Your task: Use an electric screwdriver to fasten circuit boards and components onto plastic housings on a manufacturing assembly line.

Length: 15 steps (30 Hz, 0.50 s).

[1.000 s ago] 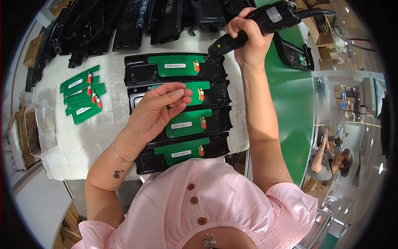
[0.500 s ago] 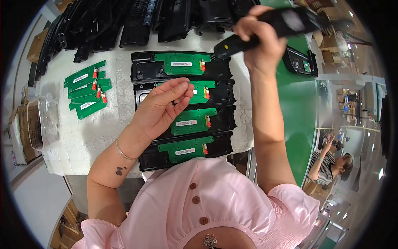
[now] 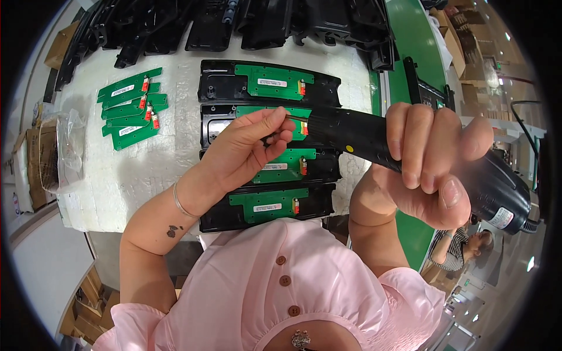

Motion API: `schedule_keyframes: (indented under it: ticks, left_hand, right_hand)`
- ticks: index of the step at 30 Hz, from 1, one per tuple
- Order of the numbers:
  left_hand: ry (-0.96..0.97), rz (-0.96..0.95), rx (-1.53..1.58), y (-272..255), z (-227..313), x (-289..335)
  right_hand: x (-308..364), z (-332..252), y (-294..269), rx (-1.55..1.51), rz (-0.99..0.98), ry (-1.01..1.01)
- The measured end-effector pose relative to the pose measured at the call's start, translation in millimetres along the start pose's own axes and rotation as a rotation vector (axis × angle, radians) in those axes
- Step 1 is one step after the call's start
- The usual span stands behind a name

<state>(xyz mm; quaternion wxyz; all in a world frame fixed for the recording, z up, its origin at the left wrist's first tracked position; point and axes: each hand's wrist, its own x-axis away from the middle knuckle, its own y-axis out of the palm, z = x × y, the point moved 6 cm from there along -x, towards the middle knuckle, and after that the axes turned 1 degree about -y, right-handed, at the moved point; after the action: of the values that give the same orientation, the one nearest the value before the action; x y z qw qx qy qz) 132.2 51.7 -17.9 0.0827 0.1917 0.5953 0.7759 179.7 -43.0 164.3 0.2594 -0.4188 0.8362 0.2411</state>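
Note:
My right hand grips a black electric screwdriver with a yellow dot and a cord at its rear. Its thin bit points left and meets the pinched thumb and forefinger of my left hand. What those fingertips hold is too small to make out; something dark shows in the curl of the other fingers. Under both hands, several black plastic panels lie in a column, each with a green circuit board. The second board is partly covered by my left hand. The nearest panel lies close to my body.
Several loose green boards overlap at the left on the white foam surface. Black plastic housings crowd the far side. A clear plastic bag stands at the left edge. A co-worker in stripes sits at the right.
My right hand has brought the screwdriver down and nearer from the far right, its bit now at my left fingertips. My left hand stays pinched above the panels; the view has shifted slightly.

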Motion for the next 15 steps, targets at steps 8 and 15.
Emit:
schedule_keyframes:
  ticks: [8, 15]
  left_hand:
    - [-0.131, 0.165, 0.014, 13.0, -5.8, 2.0]
    - [-0.080, 0.103, -0.176, 5.8, -7.4, 0.8]
  right_hand:
    - [-1.4, 40.5, -41.1, 0.043, 0.277, -0.050]
    - [1.5, 75.1, -72.2, 0.256, 0.454, 0.074]
